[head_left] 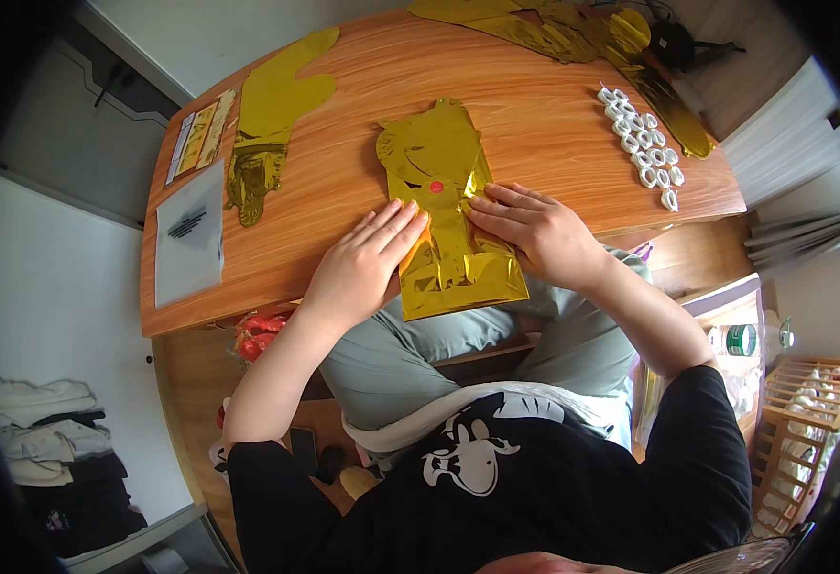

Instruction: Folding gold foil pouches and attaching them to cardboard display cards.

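Note:
A flat, uninflated gold foil balloon (444,143) lies in front of me on the wooden table (343,143), creased and shiny. Its squared near end sticks out past the table's front edge, over my lap. Near its middle is a small round red sticker (437,187). My left hand (362,253) lies with its fingers stretched out on the left side of the foil, where a fold bulges up beside the fingertips. From the right, my right hand (539,230) rests flat, fingers extended, on the opposite edge. The fingers of both hands point forward and inward.
Another flat gold foil piece (281,96) lies at left, with more gold foil (544,33) along the far edge. Small white rings (644,139) sit in rows at right. At left are a clear sleeve (190,268) with dark strips and printed cards (200,139). A wooden rack (802,421) stands lower right.

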